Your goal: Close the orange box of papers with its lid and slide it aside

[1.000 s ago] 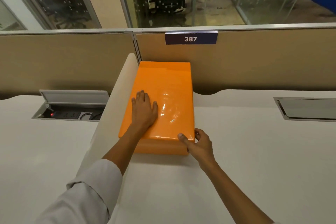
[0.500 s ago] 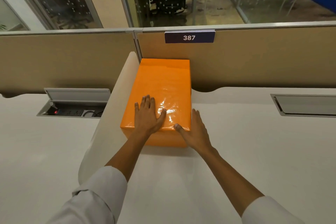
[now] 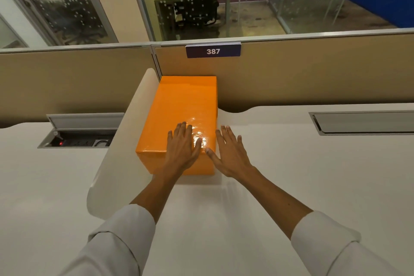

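orange box (image 3: 181, 114) is seen lidded at frame centre, against the beige partition (image 3: 313, 74) | left hand (image 3: 182, 148) is laid flat, fingers spread, on its lid | right hand (image 3: 230, 152) is held open beside its right edge

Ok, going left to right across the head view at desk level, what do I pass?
Open socket tray → white curved divider → orange box with the left hand flat on its lid → right hand beside the box's right edge → closed cable flap.
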